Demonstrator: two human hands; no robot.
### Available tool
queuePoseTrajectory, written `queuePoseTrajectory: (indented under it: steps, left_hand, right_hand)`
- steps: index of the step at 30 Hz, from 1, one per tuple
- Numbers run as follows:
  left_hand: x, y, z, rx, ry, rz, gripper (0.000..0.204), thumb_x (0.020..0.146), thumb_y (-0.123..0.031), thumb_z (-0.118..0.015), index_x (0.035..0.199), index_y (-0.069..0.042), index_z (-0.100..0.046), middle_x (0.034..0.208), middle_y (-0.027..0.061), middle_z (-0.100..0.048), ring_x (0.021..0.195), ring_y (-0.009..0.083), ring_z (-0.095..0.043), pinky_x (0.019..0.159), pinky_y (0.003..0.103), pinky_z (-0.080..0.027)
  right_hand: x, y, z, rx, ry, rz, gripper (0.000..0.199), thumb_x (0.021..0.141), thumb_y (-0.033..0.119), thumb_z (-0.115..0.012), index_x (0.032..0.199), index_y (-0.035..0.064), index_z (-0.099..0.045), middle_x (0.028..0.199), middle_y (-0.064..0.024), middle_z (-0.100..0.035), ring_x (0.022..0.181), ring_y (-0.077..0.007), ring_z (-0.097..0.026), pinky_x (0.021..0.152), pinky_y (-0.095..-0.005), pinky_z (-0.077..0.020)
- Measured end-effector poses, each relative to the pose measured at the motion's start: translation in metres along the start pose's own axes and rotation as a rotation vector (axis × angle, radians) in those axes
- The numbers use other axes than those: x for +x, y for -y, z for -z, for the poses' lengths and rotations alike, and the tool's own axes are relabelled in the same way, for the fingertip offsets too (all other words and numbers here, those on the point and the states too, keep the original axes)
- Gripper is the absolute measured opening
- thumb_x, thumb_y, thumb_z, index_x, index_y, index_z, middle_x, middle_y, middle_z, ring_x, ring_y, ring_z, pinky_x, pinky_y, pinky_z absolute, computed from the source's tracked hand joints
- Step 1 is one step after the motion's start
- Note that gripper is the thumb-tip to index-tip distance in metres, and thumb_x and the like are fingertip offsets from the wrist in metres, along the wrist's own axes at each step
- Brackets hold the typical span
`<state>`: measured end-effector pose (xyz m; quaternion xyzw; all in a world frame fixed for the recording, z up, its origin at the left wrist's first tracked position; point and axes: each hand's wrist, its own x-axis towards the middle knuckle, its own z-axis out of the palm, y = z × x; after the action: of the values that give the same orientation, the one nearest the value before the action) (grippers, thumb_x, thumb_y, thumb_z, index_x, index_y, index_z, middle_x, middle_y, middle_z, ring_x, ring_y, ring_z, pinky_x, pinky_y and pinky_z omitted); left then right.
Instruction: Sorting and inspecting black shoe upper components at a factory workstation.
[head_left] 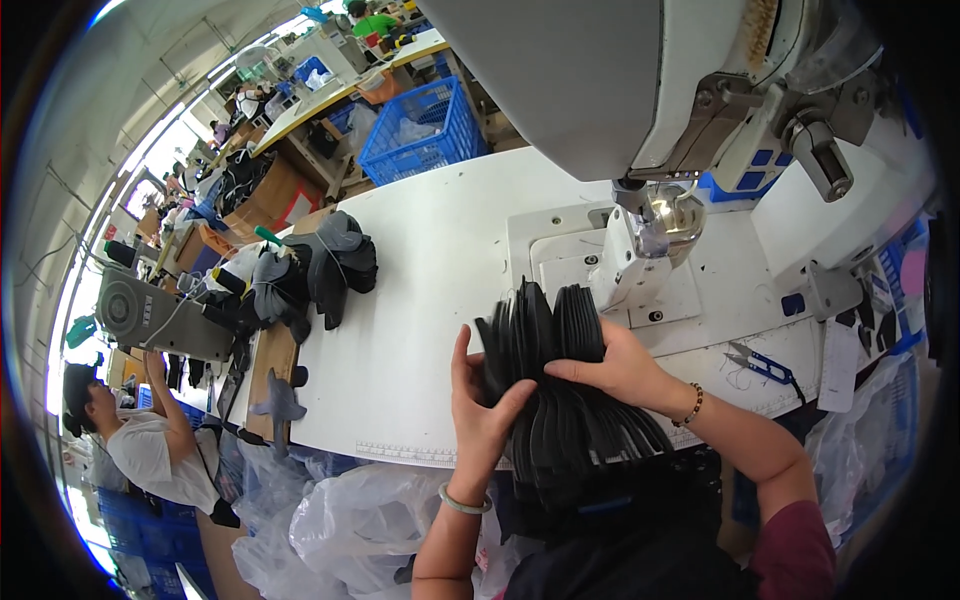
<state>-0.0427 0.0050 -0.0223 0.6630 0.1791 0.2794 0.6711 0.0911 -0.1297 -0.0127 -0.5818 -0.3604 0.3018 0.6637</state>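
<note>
- White table (430, 300), part-hidden by sewing machine (560, 80), whose top is cropped.
- Black flat pieces (590, 425), stacked over table's near edge; lower ends merge into dark clothing (620, 555).
- Left hand (482, 395), right hand (622, 370) clasp the stack; most fingers hidden behind.

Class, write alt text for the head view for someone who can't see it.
A person's left hand and right hand hold a stack of black pieces at a white table, near a sewing machine and blue scissors.

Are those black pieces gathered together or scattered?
Gathered: the black pieces stand layered side by side between left hand and right hand.
</note>
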Motion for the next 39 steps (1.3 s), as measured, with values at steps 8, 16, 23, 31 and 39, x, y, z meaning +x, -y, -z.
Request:
queuePoseTrajectory:
  steps: [8,16,23,31,39]
  left_hand:
    - [-0.003,0.016,0.012,-0.332,0.079,0.029,0.06,0.079,-0.032,-0.068,0.119,0.003,-0.041,0.116,0.0089,-0.049,0.104,0.0162,-0.048,0.094,0.029,-0.037]
    - [-0.005,0.033,0.009,-0.08,0.05,-0.052,0.064,0.075,-0.043,-0.072,0.111,-0.001,-0.04,0.099,0.0054,-0.049,0.095,0.0131,-0.047,0.086,0.027,-0.039]
    - [-0.007,0.013,0.001,-0.115,-0.055,0.0,0.058,0.072,-0.025,-0.076,0.109,-0.002,-0.038,0.098,0.0036,-0.05,0.093,0.0125,-0.049,0.085,0.027,-0.04]
    - [-0.002,0.02,0.011,-0.077,-0.063,-0.04,0.033,0.077,-0.017,-0.067,0.1,0.0,-0.051,0.101,0.0067,-0.055,0.098,0.0146,-0.052,0.1,0.033,-0.031]
    - [-0.012,-0.005,0.008,-0.053,0.05,0.169,0.041,0.075,-0.015,-0.072,0.108,-0.002,-0.051,0.11,0.0079,-0.053,0.105,0.0164,-0.05,0.094,0.029,-0.037]
  right_hand:
    - [-0.004,0.003,-0.013,0.232,-0.128,-0.152,0.029,0.083,0.016,-0.068,0.102,-0.0032,-0.058,0.093,-0.0064,-0.064,0.087,-0.0103,-0.058,0.078,-0.0251,-0.0479]
    - [-0.004,-0.002,-0.024,0.19,-0.215,-0.022,0.036,0.079,0.005,-0.065,0.11,-0.0026,-0.049,0.101,-0.0069,-0.06,0.091,-0.0124,-0.057,0.081,-0.0274,-0.047]
    - [0.003,-0.006,-0.025,0.177,-0.188,-0.099,0.028,0.079,0.005,-0.062,0.104,-0.0035,-0.053,0.098,-0.0081,-0.062,0.089,-0.0133,-0.058,0.081,-0.0277,-0.0471]
    - [0.001,-0.002,-0.03,0.262,-0.156,-0.13,0.027,0.081,0.012,-0.066,0.101,-0.0037,-0.056,0.092,-0.0077,-0.064,0.089,-0.013,-0.06,0.08,-0.0269,-0.0479]
    - [0.003,0.002,-0.028,0.31,-0.115,-0.111,0.033,0.082,0.011,-0.068,0.108,-0.0043,-0.056,0.099,-0.0084,-0.064,0.091,-0.013,-0.06,0.08,-0.0266,-0.0493]
